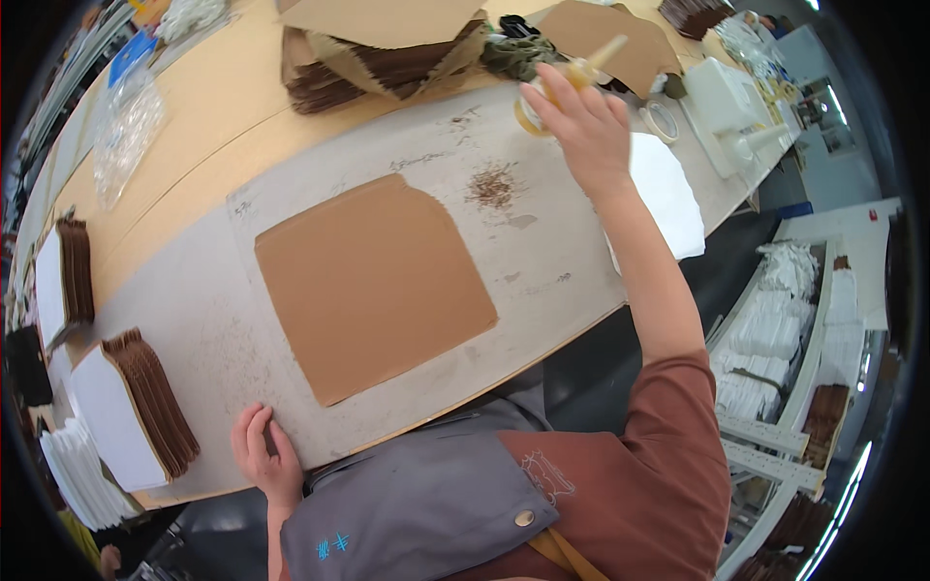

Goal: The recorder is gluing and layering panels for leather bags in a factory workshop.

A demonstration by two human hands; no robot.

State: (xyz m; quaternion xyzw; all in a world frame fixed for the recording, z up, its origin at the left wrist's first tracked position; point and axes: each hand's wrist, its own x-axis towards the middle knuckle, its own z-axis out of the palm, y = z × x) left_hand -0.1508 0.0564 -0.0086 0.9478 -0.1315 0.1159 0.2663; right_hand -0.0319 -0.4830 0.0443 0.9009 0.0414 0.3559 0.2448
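Note:
A flat brown panel (378, 290) lies on the grey work mat (557, 290) in front of me, one far corner cut in a curve. My right hand (586, 126) reaches out beyond it, fingers wrapped round a squeeze bottle (531, 114) of yellowish liquid. The bottle's long pale nozzle (608, 50) points away to the far right. At the near left edge of the table, my left hand (263, 455) rests with loosely bent fingers apart and holds nothing. A patch of brown crumbs (494, 186) marks the mat between the panel and the bottle.
Stacked brown pieces (373, 63) stand at the back. White-faced brown stacks (131, 412) sit left of my left hand. A white sheet (668, 198) lies under my right forearm, near a tape roll (661, 123) and a white machine (727, 107). A shelf cart (765, 431) stands right.

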